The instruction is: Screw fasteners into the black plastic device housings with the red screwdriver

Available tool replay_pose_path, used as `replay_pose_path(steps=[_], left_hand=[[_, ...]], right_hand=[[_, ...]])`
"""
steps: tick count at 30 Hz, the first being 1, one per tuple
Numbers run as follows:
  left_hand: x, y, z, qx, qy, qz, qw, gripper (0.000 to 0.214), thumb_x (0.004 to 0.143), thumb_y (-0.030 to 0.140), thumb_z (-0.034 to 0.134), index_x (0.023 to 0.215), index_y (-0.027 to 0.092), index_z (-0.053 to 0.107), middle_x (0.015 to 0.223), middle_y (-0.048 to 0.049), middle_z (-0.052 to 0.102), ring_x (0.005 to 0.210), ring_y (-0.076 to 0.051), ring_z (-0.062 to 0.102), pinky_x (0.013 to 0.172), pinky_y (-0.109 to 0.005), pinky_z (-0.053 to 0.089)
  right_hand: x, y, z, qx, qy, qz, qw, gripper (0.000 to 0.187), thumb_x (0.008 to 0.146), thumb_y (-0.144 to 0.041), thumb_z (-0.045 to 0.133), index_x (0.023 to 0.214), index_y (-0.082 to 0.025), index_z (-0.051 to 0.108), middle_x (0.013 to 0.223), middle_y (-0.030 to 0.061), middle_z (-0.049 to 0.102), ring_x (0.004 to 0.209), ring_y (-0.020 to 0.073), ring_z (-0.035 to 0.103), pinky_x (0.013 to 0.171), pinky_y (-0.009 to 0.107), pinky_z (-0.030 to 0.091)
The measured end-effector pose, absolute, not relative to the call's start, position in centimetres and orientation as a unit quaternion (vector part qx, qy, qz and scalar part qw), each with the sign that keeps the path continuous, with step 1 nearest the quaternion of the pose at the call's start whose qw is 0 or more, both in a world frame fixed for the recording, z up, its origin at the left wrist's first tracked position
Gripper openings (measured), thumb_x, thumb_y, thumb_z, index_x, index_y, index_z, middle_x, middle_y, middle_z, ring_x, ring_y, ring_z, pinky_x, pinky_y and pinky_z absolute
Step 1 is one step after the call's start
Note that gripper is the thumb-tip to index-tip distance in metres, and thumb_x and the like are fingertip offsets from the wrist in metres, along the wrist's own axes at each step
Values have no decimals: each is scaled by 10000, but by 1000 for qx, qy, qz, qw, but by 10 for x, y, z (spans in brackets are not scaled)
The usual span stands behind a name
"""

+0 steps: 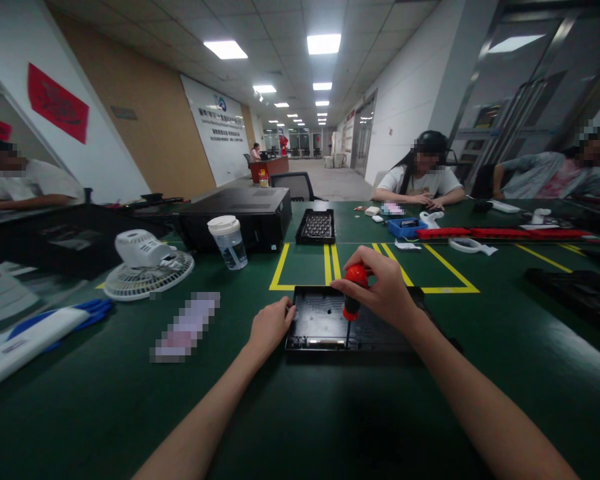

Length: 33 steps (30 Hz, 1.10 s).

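Note:
A shallow black plastic panel [380,327] with raised edges lies flat on the green table in front of me. My left hand [273,323] grips its left edge, thumb and fingers closed on the rim. In my right hand [380,280] is a red and black screwdriver [353,293], held upright by the handle. Its shaft points down to the near side of the panel, just right of a light metallic strip [326,341]. Whether a screw sits under the tip is too small to tell.
Yellow tape [300,288] marks boxes beyond the panel. Behind stand a black tray of small parts [316,227], a large black case [240,213] and a lidded cup [229,243]. A white fan [147,263] lies left. A blue box [405,227] sits near a person [420,180] across the table.

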<state>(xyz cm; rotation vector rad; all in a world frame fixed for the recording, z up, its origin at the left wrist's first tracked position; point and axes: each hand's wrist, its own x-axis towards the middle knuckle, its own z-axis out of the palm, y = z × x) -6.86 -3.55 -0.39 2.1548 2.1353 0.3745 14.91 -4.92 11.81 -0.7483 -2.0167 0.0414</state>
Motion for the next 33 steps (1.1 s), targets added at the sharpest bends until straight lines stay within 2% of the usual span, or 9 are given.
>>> replay_pose_path(steps=[16, 26, 30, 33], left_hand=[[-70, -34, -9, 707, 695, 124, 27, 285, 867, 426, 339, 946, 236, 536, 833, -35, 654, 758, -182, 614, 643, -260, 418], [-71, -34, -8, 711, 690, 131, 33, 280, 865, 427, 338, 930, 238, 535, 818, -26, 653, 732, -176, 612, 613, -254, 413], [-71, -33, -9, 711, 690, 130, 31, 289, 867, 432, 337, 933, 236, 539, 825, -36, 654, 747, -177, 615, 628, -256, 421], [-71, -33, -9, 708, 695, 124, 32, 291, 866, 433, 339, 943, 237, 541, 838, -45, 655, 762, -183, 620, 638, -260, 427]], right_hand=[[143, -53, 114, -373, -795, -51, 476, 405, 676, -451, 643, 634, -194, 333, 572, -38, 356, 502, 88, 330, 496, 243, 257], [138, -56, 105, -384, -755, -118, 518, 383, 703, -438, 599, 644, -197, 307, 560, -49, 296, 486, 86, 301, 484, 245, 244], [137, -57, 99, -370, -742, -108, 549, 236, 817, -298, 444, 641, -190, 330, 561, -38, 315, 488, 91, 325, 494, 249, 254], [136, -57, 97, -365, -732, -94, 567, 193, 836, -167, 332, 645, -183, 353, 574, -24, 347, 507, 96, 354, 515, 255, 268]])
